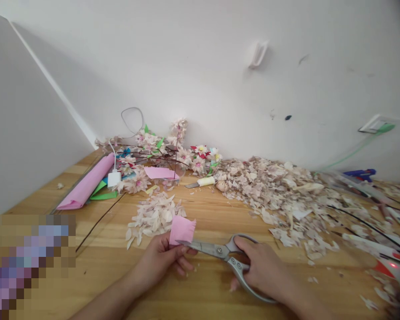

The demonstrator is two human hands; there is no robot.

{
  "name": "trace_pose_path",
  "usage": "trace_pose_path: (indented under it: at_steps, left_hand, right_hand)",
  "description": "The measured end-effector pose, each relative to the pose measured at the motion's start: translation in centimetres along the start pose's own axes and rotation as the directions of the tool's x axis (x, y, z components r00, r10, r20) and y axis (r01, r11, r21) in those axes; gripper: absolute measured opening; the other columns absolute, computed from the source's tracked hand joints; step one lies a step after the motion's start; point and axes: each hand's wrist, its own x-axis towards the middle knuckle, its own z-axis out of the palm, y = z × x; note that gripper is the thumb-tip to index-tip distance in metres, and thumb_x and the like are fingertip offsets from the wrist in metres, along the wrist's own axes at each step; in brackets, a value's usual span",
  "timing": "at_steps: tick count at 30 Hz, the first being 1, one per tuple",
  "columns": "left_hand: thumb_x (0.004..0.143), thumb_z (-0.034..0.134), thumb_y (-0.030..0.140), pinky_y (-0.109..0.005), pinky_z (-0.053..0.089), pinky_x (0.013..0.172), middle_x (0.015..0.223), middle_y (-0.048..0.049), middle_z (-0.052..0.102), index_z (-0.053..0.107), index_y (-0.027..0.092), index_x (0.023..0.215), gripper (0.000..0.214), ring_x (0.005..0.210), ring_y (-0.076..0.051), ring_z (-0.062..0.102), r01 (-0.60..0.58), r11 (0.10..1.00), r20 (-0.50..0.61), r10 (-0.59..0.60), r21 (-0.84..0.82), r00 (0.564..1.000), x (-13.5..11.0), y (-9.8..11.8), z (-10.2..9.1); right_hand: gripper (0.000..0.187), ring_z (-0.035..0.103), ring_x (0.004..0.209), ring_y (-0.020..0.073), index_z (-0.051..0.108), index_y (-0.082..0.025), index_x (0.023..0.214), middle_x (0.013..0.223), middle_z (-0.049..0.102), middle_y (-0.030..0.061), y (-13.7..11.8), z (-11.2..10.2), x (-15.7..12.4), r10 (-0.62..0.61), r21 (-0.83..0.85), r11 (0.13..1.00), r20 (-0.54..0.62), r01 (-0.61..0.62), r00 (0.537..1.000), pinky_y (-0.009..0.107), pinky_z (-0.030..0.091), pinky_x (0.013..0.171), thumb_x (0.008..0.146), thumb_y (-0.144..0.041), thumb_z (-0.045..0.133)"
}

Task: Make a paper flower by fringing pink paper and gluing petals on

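Between the thumb and fingers of my left hand is a small square of pink crepe paper, its upper right edge cut into a fringe. My right hand grips the grey handles of metal scissors, thumb in the upper loop. The blades point left, and their tips lie across the lower edge of the pink paper beside my left thumb. The handles are spread somewhat; how far the blades part, I cannot tell. Just behind the paper lies a small heap of pale dried petals.
A large pile of dried husks covers the back right. Handmade flowers on stems lie along the wall, near rolled pink paper and a white charger. A yellow-handled blade lies mid-table. A blue glue gun sits far right.
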Motion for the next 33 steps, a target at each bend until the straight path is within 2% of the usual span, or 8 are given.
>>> trace_pose_path:
  at_steps: [4, 11, 16, 22, 27, 33]
  left_hand:
    - [0.06, 0.073, 0.04, -0.024, 0.051, 0.048, 0.073, -0.0037, 0.072, 0.063, 0.015, 0.076, 0.031, 0.057, -0.016, 0.067, -0.027, 1.0, -0.004, 0.027, -0.005, 1.0, 0.09, 0.02, -0.12]
    - [0.062, 0.071, 0.041, -0.024, 0.052, 0.048, 0.078, -0.0044, 0.072, 0.062, 0.015, 0.076, 0.031, 0.059, -0.017, 0.067, -0.052, 0.998, -0.022, 0.053, 0.035, 0.998, -0.08, 0.04, -0.17]
    - [0.061, 0.07, 0.043, -0.025, 0.051, 0.047, 0.061, -0.0021, 0.069, 0.062, 0.015, 0.076, 0.033, 0.056, -0.018, 0.067, -0.058, 0.997, -0.027, 0.059, 0.042, 0.998, 0.01, -0.05, -0.19]
    - [0.06, 0.071, 0.043, -0.024, 0.051, 0.045, 0.06, -0.0009, 0.067, 0.061, 0.014, 0.076, 0.034, 0.055, -0.017, 0.067, -0.079, 0.996, -0.036, 0.08, 0.028, 0.996, 0.06, 0.0, -0.06]
    - [0.061, 0.071, 0.042, -0.022, 0.051, 0.045, 0.063, -0.0007, 0.068, 0.062, 0.015, 0.078, 0.033, 0.056, -0.016, 0.067, -0.092, 0.996, -0.034, 0.092, 0.019, 0.995, 0.09, -0.08, -0.06]
    - [0.061, 0.072, 0.041, -0.022, 0.051, 0.044, 0.062, 0.0004, 0.068, 0.062, 0.015, 0.074, 0.031, 0.057, -0.016, 0.067, -0.096, 0.995, -0.039, 0.096, 0.012, 0.995, 0.06, -0.06, -0.05]
  right_hand:
    - [0.038, 0.061, 0.073, 0.024, 0.052, -0.024, 0.08, 0.08, 0.068, 0.0018, 0.27, -0.05, 0.05, 0.013, 0.008, 1.0, 0.001, -0.013, 1.0, 0.026, 0.038, 0.058, 0.058, -0.049, 0.069]
    - [0.037, 0.061, 0.075, 0.0243, 0.052, -0.024, 0.081, 0.082, 0.067, 0.0019, 0.33, -0.11, 0.09, 0.027, -0.017, 0.999, 0.015, -0.027, 1.0, 0.027, 0.038, 0.06, 0.059, -0.048, 0.069]
    - [0.047, 0.06, 0.081, 0.0262, 0.052, -0.023, 0.086, 0.087, 0.065, 0.003, 0.43, -0.03, 0.18, 0.016, -0.023, 1.0, 0.017, -0.015, 1.0, 0.029, 0.039, 0.065, 0.053, -0.05, 0.073]
    - [0.042, 0.059, 0.077, 0.025, 0.051, -0.022, 0.084, 0.085, 0.065, 0.0029, 0.38, 0.19, 0.15, -0.023, -0.01, 1.0, 0.008, 0.023, 1.0, 0.028, 0.037, 0.062, 0.058, -0.05, 0.069]
    - [0.039, 0.06, 0.074, 0.0235, 0.05, -0.023, 0.082, 0.079, 0.065, 0.0008, 0.12, 0.3, 0.07, 0.004, 0.019, 1.0, 0.03, -0.004, 1.0, 0.026, 0.036, 0.058, 0.058, -0.047, 0.069]
    - [0.044, 0.059, 0.07, 0.0226, 0.051, -0.024, 0.082, 0.074, 0.064, -0.0002, 0.01, 0.35, 0.15, 0.024, -0.007, 1.0, 0.043, -0.024, 0.999, 0.025, 0.034, 0.056, 0.054, -0.049, 0.072]
